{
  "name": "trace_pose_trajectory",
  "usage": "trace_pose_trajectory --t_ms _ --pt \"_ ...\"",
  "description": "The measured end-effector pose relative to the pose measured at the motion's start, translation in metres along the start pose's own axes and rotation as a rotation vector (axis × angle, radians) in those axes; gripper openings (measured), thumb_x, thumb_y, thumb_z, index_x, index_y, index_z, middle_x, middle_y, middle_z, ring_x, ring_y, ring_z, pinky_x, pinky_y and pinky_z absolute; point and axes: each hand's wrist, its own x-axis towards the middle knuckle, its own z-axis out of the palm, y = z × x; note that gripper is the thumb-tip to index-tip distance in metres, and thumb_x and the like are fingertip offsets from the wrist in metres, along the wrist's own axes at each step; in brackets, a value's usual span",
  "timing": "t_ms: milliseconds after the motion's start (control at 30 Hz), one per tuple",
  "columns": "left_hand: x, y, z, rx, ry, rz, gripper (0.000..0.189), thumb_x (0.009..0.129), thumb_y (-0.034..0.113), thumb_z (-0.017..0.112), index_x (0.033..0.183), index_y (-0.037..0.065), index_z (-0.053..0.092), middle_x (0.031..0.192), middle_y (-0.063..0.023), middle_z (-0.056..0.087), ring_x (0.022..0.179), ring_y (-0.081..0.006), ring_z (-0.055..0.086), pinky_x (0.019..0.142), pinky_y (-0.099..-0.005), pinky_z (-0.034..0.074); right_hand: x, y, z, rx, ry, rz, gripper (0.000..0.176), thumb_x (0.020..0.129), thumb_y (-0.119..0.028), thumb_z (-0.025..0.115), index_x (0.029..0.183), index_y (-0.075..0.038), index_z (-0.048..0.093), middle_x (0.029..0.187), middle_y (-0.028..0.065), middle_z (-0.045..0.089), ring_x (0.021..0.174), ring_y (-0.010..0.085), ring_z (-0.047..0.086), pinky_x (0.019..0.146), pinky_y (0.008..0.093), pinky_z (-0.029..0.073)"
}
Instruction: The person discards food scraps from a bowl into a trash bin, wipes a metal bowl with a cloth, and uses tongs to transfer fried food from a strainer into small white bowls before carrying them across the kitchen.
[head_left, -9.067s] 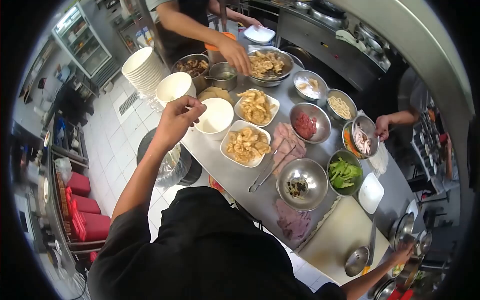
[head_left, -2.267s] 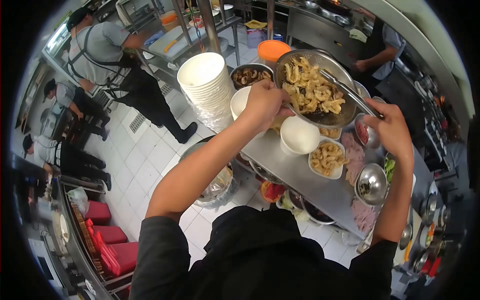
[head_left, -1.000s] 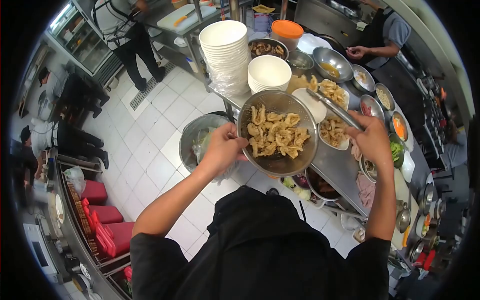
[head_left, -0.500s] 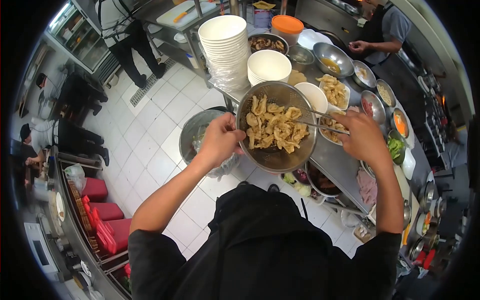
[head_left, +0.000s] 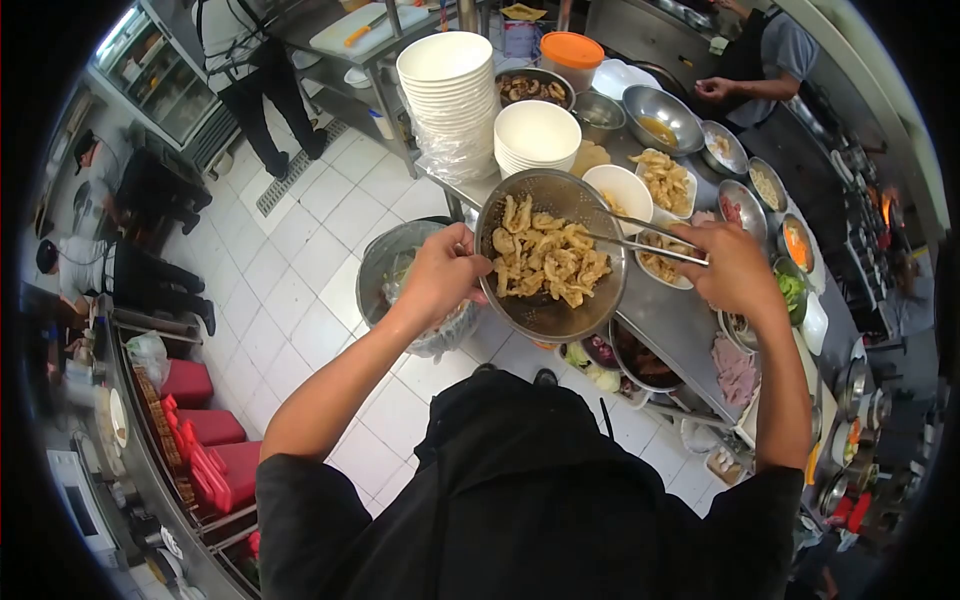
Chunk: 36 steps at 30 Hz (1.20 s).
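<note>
My left hand (head_left: 445,270) is closed on the left rim of a perforated metal colander (head_left: 545,325), held tilted over the table's edge. Golden-brown fried pieces (head_left: 550,255) lie in it. In my right hand (head_left: 735,265) is a pair of metal tongs (head_left: 650,245); their arms are apart and the tips reach over the colander's right side, with no piece clearly gripped. Just behind the rim stands a white bowl (head_left: 625,185) with a little fried food visible inside. Two containers of similar fried pieces (head_left: 664,182) sit beside it, one partly behind the tongs.
Tall stacked white bowls (head_left: 447,100) and a shorter stack (head_left: 537,135) stand at the table's left end. Metal bowls of ingredients (head_left: 664,118) line the far side. A lined bin (head_left: 385,265) is below my left hand. Co-workers (head_left: 770,75) stand across the table and at left.
The tongs have spread wider and shifted slightly. The colander has moved a little left, and fried food now shows in the white bowl behind it.
</note>
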Motion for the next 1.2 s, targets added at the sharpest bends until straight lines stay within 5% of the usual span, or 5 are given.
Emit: trace_pose_trajectory --t_ms 233,433,633,833,1200 --pt "0.003 0.005 0.002 -0.039 -0.026 -0.004 0.01 0.079 -0.003 0.057 0.083 0.002 0.049 0.078 -0.0051 0.055 0.065 -0.0137 0.059 0.053 -0.0265 0.054 0.004 0.002 0.027 -0.056 0.062 -0.077 0.038 0.068 -0.01 0.063 0.106 -0.004 0.065 0.086 0.0182 0.065 0.082 0.0335 0.061 0.076 0.0413 0.048" --pt "0.001 -0.001 -0.004 -0.026 -0.004 -0.041 0.01 0.079 -0.002 0.057 0.082 0.002 0.049 0.08 -0.0057 0.055 0.067 -0.0144 0.06 0.055 -0.0269 0.055 0.003 0.016 -0.004 0.216 0.068 0.3 0.042 0.069 -0.01 0.065 0.111 -0.003 0.062 0.098 0.0211 0.063 0.094 0.0355 0.06 0.083 0.0399 0.046" --pt "-0.001 0.003 -0.003 -0.049 0.008 -0.024 0.011 0.079 -0.002 0.058 0.08 0.002 0.047 0.081 -0.0071 0.055 0.062 -0.0144 0.059 0.053 -0.0254 0.053 0.0 0.007 -0.001 -0.036 0.207 0.18 0.04 0.073 -0.013 0.064 0.111 -0.001 0.062 0.096 0.0229 0.063 0.095 0.0367 0.059 0.087 0.0405 0.044" --pt "0.006 0.012 0.001 -0.072 -0.007 0.029 0.011 0.079 -0.002 0.057 0.079 0.003 0.047 0.079 -0.0066 0.056 0.061 -0.0139 0.059 0.052 -0.025 0.052 -0.02 -0.033 -0.022 0.07 -0.154 0.125 0.042 0.07 -0.014 0.065 0.11 -0.003 0.062 0.095 0.0217 0.063 0.092 0.0364 0.059 0.085 0.0422 0.044" --pt "0.009 0.025 0.008 -0.072 -0.01 0.03 0.013 0.079 -0.002 0.058 0.078 0.005 0.047 0.075 -0.003 0.054 0.064 -0.0124 0.058 0.054 -0.0271 0.054 -0.013 -0.011 0.008 0.06 0.053 0.11 0.034 0.069 -0.007 0.062 0.103 -0.006 0.067 0.086 0.0217 0.064 0.084 0.036 0.06 0.077 0.042 0.047"
